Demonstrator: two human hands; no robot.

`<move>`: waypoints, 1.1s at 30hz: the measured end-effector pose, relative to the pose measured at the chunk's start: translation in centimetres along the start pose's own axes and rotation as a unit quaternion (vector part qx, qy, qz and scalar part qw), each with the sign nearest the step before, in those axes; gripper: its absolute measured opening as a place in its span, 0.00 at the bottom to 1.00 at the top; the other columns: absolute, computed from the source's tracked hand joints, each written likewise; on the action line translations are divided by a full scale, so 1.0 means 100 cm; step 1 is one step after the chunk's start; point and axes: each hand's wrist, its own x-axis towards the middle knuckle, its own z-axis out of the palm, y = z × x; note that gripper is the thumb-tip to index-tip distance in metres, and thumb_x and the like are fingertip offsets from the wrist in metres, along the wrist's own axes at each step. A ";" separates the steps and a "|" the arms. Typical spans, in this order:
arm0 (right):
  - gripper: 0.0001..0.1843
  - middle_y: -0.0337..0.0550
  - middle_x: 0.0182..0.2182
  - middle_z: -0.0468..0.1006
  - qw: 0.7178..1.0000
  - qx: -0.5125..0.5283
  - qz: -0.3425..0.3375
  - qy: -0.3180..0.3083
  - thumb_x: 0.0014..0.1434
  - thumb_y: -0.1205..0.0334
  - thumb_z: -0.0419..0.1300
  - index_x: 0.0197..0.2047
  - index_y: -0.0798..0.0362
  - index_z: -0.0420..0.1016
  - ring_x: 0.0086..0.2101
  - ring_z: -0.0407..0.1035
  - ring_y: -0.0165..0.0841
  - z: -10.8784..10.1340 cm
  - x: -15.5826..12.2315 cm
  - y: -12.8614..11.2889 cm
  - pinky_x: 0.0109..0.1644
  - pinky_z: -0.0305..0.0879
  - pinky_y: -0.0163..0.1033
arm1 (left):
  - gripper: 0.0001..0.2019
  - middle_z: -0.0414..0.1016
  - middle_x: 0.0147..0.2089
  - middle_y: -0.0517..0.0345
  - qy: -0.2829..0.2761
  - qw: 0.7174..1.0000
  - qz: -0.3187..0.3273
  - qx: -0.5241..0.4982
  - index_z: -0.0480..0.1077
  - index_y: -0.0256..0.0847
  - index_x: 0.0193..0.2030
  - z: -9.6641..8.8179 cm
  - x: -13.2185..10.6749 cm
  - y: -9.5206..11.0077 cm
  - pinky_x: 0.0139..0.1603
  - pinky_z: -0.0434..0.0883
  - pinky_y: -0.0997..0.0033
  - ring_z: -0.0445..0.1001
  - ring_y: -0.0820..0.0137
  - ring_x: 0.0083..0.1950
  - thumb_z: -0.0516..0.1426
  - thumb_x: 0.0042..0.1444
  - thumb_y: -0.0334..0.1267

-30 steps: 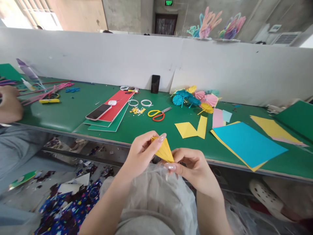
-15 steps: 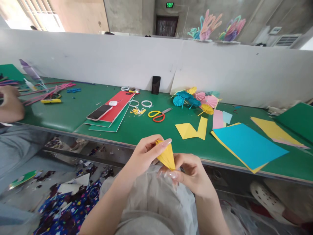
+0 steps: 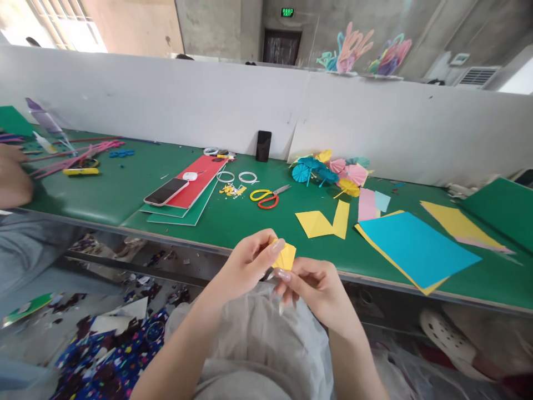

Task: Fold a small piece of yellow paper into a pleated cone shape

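A small folded yellow paper piece [image 3: 286,255] sits between both my hands, just in front of the green table's near edge [image 3: 216,244]. My left hand [image 3: 250,264] pinches its upper left side with thumb and forefinger. My right hand [image 3: 316,286] grips its lower end from below. Most of the paper is hidden by my fingers. Both hands hover over my lap, which is covered with sheer white fabric [image 3: 258,333].
On the table lie yellow paper offcuts [image 3: 322,222], a blue sheet over a yellow one [image 3: 416,247], orange-and-yellow scissors [image 3: 266,195], a phone on red and green sheets [image 3: 166,190], and small paper umbrellas [image 3: 328,169]. Another person's hand [image 3: 14,178] rests at the far left. Paper scraps litter the floor.
The yellow paper has gone from a long pointed wedge to a short, compact fold. My hands have closed in around it and lifted slightly toward the table edge.
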 end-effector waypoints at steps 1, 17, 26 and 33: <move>0.16 0.43 0.22 0.78 1.000 0.000 -0.004 0.011 0.58 0.54 0.61 0.25 0.57 0.75 0.18 0.70 0.26 0.000 0.000 0.001 0.22 0.66 0.29 | 0.20 0.57 0.22 0.66 -0.019 1.000 -0.001 -0.017 0.58 0.39 0.28 0.000 0.000 -0.001 0.21 0.54 0.78 0.55 0.79 0.21 0.53 0.55 0.55; 0.12 0.41 0.22 0.77 1.000 0.012 -0.002 -0.012 0.56 0.56 0.63 0.27 0.56 0.75 0.19 0.69 0.26 0.001 0.000 0.005 0.23 0.67 0.29 | 0.12 0.61 0.19 0.65 -0.019 0.978 -0.139 -0.156 0.64 0.38 0.25 0.005 0.002 -0.006 0.20 0.55 0.75 0.62 0.76 0.18 0.62 0.45 0.42; 0.13 0.40 0.21 0.75 1.000 0.030 0.006 -0.004 0.55 0.56 0.64 0.27 0.57 0.75 0.18 0.68 0.24 0.002 -0.002 0.005 0.22 0.64 0.27 | 0.20 0.51 0.18 0.68 -0.040 0.981 -0.148 -0.121 0.62 0.38 0.23 -0.001 0.005 -0.003 0.20 0.44 0.76 0.47 0.80 0.18 0.60 0.47 0.53; 0.14 0.37 0.19 0.74 0.998 0.047 0.047 0.005 0.51 0.56 0.67 0.24 0.57 0.73 0.15 0.64 0.22 -0.002 -0.004 0.008 0.20 0.60 0.26 | 0.31 0.56 0.18 0.63 -0.060 0.993 -0.103 -0.012 0.66 0.37 0.26 -0.021 0.006 -0.010 0.19 0.47 0.75 0.51 0.76 0.20 0.38 0.58 0.63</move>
